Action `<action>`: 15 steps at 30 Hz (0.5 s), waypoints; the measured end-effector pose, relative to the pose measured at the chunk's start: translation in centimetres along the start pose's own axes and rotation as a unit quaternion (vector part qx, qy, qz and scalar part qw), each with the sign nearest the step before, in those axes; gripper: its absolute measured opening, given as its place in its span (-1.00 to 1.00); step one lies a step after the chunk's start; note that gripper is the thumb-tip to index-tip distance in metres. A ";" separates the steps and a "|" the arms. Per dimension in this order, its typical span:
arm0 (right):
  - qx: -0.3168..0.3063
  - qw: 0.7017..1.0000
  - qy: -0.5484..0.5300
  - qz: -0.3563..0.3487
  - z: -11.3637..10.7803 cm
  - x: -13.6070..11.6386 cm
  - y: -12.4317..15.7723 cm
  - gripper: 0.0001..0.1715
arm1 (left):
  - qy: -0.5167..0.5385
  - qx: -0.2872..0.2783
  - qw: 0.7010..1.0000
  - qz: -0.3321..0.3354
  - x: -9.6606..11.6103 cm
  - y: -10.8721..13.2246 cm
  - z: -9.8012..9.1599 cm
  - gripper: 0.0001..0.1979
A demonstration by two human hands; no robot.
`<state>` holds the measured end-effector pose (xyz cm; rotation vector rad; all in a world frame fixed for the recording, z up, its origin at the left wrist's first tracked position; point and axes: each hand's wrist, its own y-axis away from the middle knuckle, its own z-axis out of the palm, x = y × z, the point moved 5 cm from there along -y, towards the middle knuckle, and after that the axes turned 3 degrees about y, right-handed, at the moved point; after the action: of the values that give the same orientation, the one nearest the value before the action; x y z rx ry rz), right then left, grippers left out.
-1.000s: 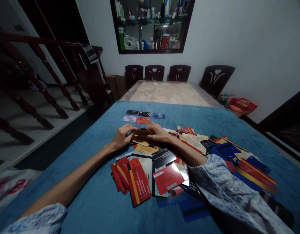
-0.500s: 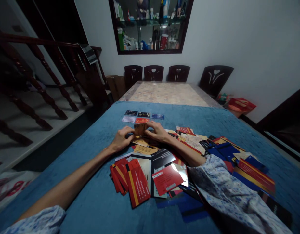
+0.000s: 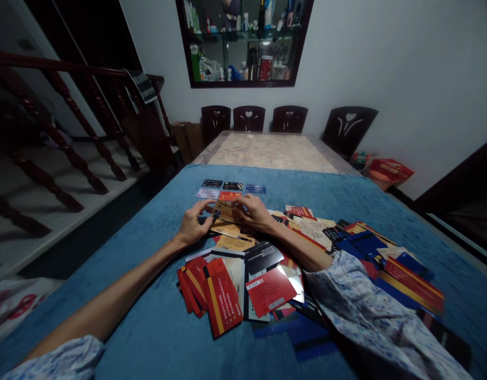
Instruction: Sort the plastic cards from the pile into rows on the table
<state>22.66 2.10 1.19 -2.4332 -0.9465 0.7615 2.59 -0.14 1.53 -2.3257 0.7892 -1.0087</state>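
A gold card with "VIP" lettering (image 3: 227,212) is tilted up between my two hands, its printed face toward me. My left hand (image 3: 192,224) pinches it at the left edge, thumb by the lower corner. At its right edge the fingers of my right hand (image 3: 256,214) are bent round it. Under and in front of it lie more yellow cards (image 3: 236,243). Just beyond, a red card (image 3: 229,196) is partly covered by the gold one. Around that lie a pale lilac card (image 3: 208,193), two black cards (image 3: 212,183) and a blue card (image 3: 256,189).
Nearer me spreads a loose pile of red cards (image 3: 223,298) and black cards (image 3: 263,256). More blue cards (image 3: 360,245) and striped cards (image 3: 411,282) lie right of my right forearm. A blue cloth (image 3: 148,295) covers the near table; chairs (image 3: 249,117) stand beyond.
The gold card has tipped from nearly upright to leaning back, so its printed face now shows. My left fingers have spread slightly at its left edge.
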 end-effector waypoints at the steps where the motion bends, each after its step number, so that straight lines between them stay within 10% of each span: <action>1: -0.001 1.000 0.006 -0.002 0.0 0.0 0.0 -0.74 | -0.002 -0.001 1.000 0.003 0.2 0.0 0.0 -0.53; 15: -0.010 0.999 0.043 -0.025 -0.2 -0.8 0.0 -0.71 | -0.010 -0.028 0.999 0.027 0.6 0.2 1.0 -0.68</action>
<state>22.30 1.46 1.59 -2.4289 -0.9822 0.6282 3.62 -0.49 1.03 -2.3435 0.8780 -0.9512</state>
